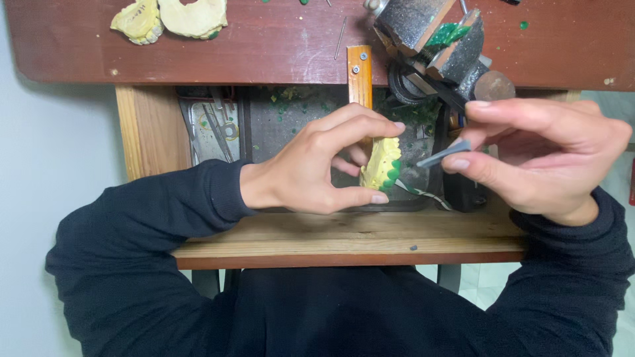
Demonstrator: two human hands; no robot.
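- Two bare hands over a small wooden workbench (pixel 344 241), both in black sleeves.
- Left hand (pixel 317 165) is pinching a pale yellow dental cast (pixel 381 165) between thumb below and fingertips above. The cast stands on edge, with a band of green wax along the side facing the other hand.
- Right hand (pixel 542 158) grips a thin grey blade-like tool (pixel 444 155) between thumb and forefinger, other fingers curled loosely. The tool's tip points at the cast's green edge, just beside it; I can't tell if it's actually touching.
- Right behind the left fingertips there's a narrow wooden bench pin (pixel 359 76) with two screws, sticking out from the dark red-brown tabletop (pixel 264 46).
- Above the right hand sits a grey metal vise (pixel 436 39) with green wax smeared on its jaws.
- Far up and to the left of the left hand, two more yellowish casts (pixel 169 18) lie on the tabletop, touching each other.
- Under the left wrist, an open tray drawer (pixel 218 125) holds some metal instruments and green wax crumbs.
- No packages, labels or signs that I can make out.
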